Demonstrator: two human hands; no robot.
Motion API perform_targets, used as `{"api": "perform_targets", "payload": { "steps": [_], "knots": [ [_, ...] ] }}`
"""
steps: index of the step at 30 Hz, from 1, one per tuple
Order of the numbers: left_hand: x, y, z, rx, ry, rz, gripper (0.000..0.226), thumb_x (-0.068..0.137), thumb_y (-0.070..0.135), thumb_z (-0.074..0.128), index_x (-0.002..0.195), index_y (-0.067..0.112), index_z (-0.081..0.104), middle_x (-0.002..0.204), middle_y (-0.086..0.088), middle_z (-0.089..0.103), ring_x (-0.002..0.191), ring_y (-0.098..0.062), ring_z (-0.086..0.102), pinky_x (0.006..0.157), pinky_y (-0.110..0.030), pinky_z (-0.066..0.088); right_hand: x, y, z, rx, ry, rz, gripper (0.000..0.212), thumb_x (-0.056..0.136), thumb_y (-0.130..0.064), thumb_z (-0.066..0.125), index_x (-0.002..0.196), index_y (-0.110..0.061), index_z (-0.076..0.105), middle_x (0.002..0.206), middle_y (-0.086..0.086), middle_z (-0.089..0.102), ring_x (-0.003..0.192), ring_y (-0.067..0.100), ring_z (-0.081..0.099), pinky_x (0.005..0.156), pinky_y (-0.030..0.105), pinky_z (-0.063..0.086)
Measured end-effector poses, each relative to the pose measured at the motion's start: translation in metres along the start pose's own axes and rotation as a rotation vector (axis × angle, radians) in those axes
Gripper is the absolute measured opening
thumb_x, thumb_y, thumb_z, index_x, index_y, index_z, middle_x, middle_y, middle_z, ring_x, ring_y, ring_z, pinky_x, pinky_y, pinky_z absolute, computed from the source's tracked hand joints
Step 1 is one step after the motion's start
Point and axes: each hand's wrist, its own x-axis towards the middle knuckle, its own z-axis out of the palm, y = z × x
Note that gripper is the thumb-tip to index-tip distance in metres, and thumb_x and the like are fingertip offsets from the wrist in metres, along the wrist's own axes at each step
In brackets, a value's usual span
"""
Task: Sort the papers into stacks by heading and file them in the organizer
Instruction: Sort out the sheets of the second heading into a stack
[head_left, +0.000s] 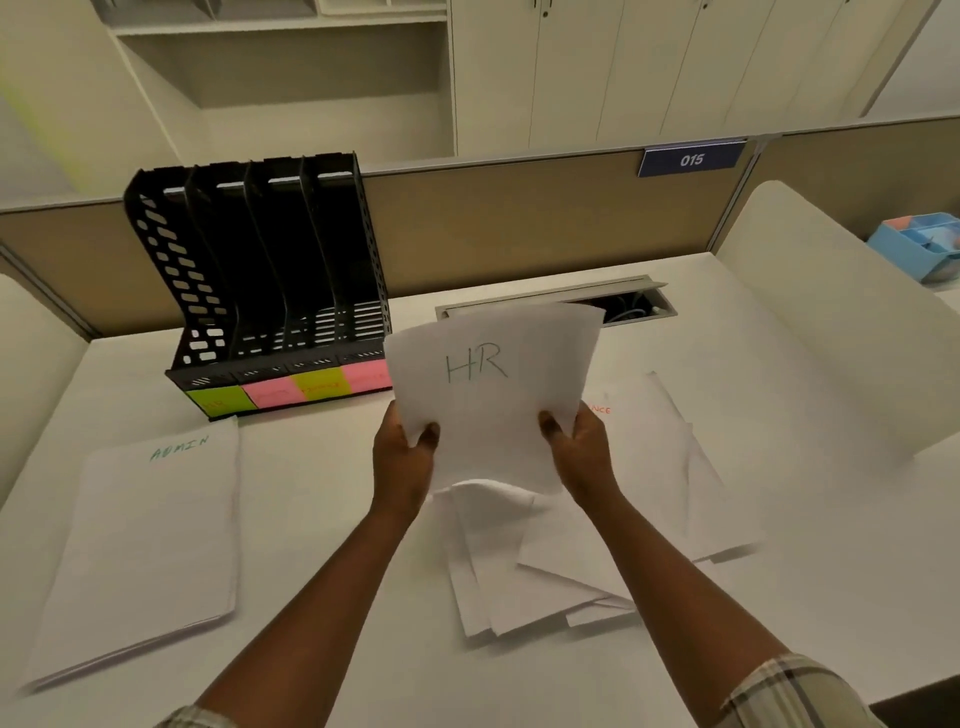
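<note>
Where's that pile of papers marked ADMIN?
The ADMIN stack lies flat on the desk at the left of the head view, just in front of the black organizer and left of the person's left hand.

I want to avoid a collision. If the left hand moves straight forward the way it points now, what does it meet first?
Probably the black organizer: the left hand, holding the HR papers, points toward its right end with the pink sticky label. Depth is unclear; it could pass just right of it.
</note>
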Motion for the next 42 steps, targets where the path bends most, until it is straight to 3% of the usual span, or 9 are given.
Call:
{"api": "perform_targets", "payload": {
  "steps": [4,7,13,17,22,27,36,39,42],
  "knots": [
    [-0.014,-0.009,0.009,0.021,-0.061,-0.048,0.039,0.086,0.001,0.057,0.124,0.011,0.053,0.112,-0.004,0.063,0.103,-0.021,0.059,0.082,-0.025,0.048,-0.007,0.014,-0.003,0.026,-0.006,0.077,0.024,0.091,-0.007,0.058,0.115,-0.006,0.061,0.104,0.010,0.068,0.098,0.026,0.065,0.080,0.030,0.055],
    [-0.019,-0.016,0.011,0.017,-0.101,-0.090,0.038,0.092,0.004,0.049,0.128,0.015,0.051,0.114,0.000,0.061,0.108,-0.020,0.057,0.087,-0.026,0.047,-0.013,0.020,0.002,-0.050,-0.028,0.093,0.024,0.093,-0.006,0.054,0.116,-0.002,0.060,0.102,0.009,0.067,0.099,0.030,0.064,0.072,0.021,0.050],
    [0.000,-0.009,-0.022,0.115,0.096,-0.113,0.032,0.097,0.004,0.040,0.127,0.007,0.047,0.120,-0.011,0.060,0.103,-0.023,0.056,0.082,-0.024,0.041,-0.005,-0.016,0.043,-0.187,-0.076,-0.071,0.032,0.096,-0.018,0.052,0.127,-0.009,0.049,0.107,-0.002,0.058,0.093,0.016,0.057,0.072,0.015,0.044],
    [0.013,-0.029,-0.067,0.242,0.211,-0.259,0.027,0.093,0.000,0.037,0.119,0.004,0.047,0.119,-0.019,0.060,0.093,-0.028,0.055,0.075,-0.028,0.041,-0.002,-0.019,0.088,-0.303,-0.181,-0.022,0.028,0.096,-0.020,0.049,0.121,-0.008,0.051,0.112,0.005,0.062,0.094,0.018,0.057,0.077,0.026,0.044],
    [0.021,-0.062,-0.126,0.455,0.276,-0.450,0.040,0.092,0.001,0.042,0.132,-0.004,0.044,0.129,-0.024,0.054,0.118,-0.037,0.053,0.092,-0.036,0.044,-0.012,-0.003,0.148,-0.489,-0.366,0.089,0.024,0.091,-0.014,0.049,0.111,-0.004,0.059,0.111,0.010,0.066,0.102,0.027,0.060,0.079,0.025,0.039],
    [0.032,-0.088,-0.162,0.598,0.287,-0.514,0.036,0.088,0.000,0.049,0.123,-0.009,0.053,0.124,-0.028,0.058,0.115,-0.041,0.056,0.095,-0.043,0.047,-0.014,0.009,0.193,-0.559,-0.384,0.173,0.027,0.084,-0.017,0.055,0.106,-0.010,0.068,0.115,0.005,0.067,0.111,0.025,0.059,0.089,0.027,0.042],
    [0.040,-0.103,-0.160,0.800,0.205,-0.471,0.035,0.081,-0.002,0.058,0.112,-0.006,0.045,0.110,-0.028,0.057,0.101,-0.042,0.058,0.084,-0.045,0.051,-0.018,0.013,0.221,-0.605,-0.299,0.182,0.028,0.089,-0.016,0.057,0.116,-0.010,0.062,0.119,0.008,0.064,0.106,0.025,0.061,0.088,0.027,0.045],
    [0.037,-0.101,-0.146,0.991,0.194,-0.359,0.045,0.077,0.004,0.062,0.118,0.001,0.044,0.111,-0.024,0.051,0.100,-0.038,0.052,0.079,-0.044,0.049,-0.017,0.009,0.210,-0.620,-0.283,0.155,0.030,0.090,-0.019,0.056,0.119,-0.014,0.060,0.117,0.009,0.065,0.105,0.026,0.061,0.084,0.029,0.047],
    [0.034,-0.095,-0.116,0.898,0.133,-0.153,0.035,0.078,0.000,0.060,0.112,0.008,0.054,0.106,-0.017,0.055,0.097,-0.032,0.053,0.077,-0.039,0.048,-0.013,0.006,0.184,-0.652,-0.246,0.115,0.024,0.091,-0.021,0.052,0.113,-0.017,0.060,0.110,0.007,0.068,0.098,0.024,0.063,0.077,0.028,0.046]
  ]
}}
